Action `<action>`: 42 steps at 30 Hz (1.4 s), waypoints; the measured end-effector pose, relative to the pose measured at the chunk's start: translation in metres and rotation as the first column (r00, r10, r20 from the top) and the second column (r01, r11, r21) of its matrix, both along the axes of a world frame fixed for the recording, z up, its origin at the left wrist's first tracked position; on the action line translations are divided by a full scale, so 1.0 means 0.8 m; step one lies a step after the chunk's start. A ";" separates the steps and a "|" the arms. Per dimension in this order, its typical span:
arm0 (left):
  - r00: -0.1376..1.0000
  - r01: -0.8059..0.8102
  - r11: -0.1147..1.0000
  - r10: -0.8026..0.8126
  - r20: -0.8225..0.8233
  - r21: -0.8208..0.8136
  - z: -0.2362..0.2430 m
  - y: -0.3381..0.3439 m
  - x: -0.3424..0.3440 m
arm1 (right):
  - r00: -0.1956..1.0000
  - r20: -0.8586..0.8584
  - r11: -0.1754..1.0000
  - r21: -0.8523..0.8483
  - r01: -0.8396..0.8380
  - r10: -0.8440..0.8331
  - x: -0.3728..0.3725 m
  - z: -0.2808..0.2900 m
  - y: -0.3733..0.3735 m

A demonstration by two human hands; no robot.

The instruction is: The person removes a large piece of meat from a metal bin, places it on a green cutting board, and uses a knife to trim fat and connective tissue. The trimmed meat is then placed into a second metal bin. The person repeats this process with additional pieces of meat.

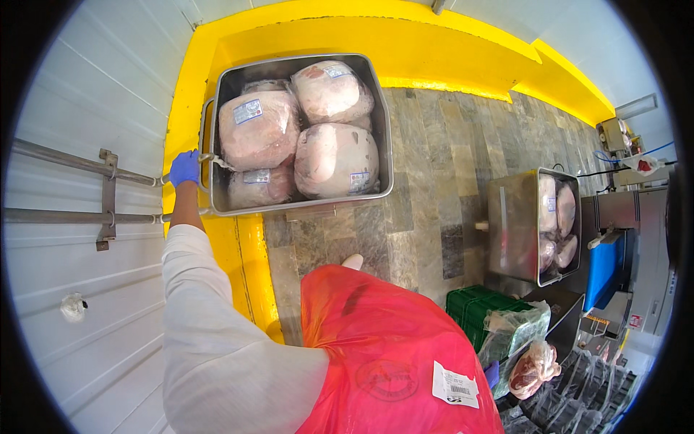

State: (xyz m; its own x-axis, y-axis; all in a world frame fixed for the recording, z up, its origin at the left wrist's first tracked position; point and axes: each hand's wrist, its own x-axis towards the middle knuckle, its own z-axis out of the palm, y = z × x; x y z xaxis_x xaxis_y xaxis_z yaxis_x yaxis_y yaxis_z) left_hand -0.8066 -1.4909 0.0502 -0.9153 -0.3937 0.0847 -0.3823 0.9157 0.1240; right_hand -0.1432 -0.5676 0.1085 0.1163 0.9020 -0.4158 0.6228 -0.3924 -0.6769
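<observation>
head view: the left hand (185,168), in a blue glove, is at the left wall of a metal bin (383,130). fingers appear curled and clamped on a metal bar (206,157) that reaches the bin's rim; whether this bar is a hook or the end of the wall rails (79,157) cannot be told. a side handle (202,119) runs just beside the same hand.

right hand: a violet-blue patch (492,374) shows beside bagged meat (533,370) at the lower right. it may be a glove; its grip cannot be told.

load: at least four wrapped meat pieces (259,130) lie inside the bin, most with labels upward. the bin is near the yellow kerb (249,253). a second bin (512,228), also loaded, is well apart to the right, near a green crate (473,307).

step in hand, as judged: control of the loaded bin from its left side. the next move calls for a secure hold, steady sideways force rather than a lift, and fingers kept out of the gap between bin and rails.
</observation>
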 end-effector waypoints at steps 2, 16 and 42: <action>0.996 -0.029 1.000 0.029 0.083 0.003 0.010 0.012 -0.003 | 1.000 0.006 1.000 -0.004 0.025 -0.025 -0.011 0.004 -0.004; 0.990 -0.023 0.823 0.100 0.104 -0.568 -0.043 0.074 -0.031 | 0.931 -0.254 0.965 -0.079 0.251 -0.263 0.038 -0.037 -0.032; -0.120 0.906 -0.033 -0.976 0.181 0.421 -0.084 1.099 0.396 | 0.792 0.211 0.819 0.101 0.565 -0.573 0.344 -0.164 -0.190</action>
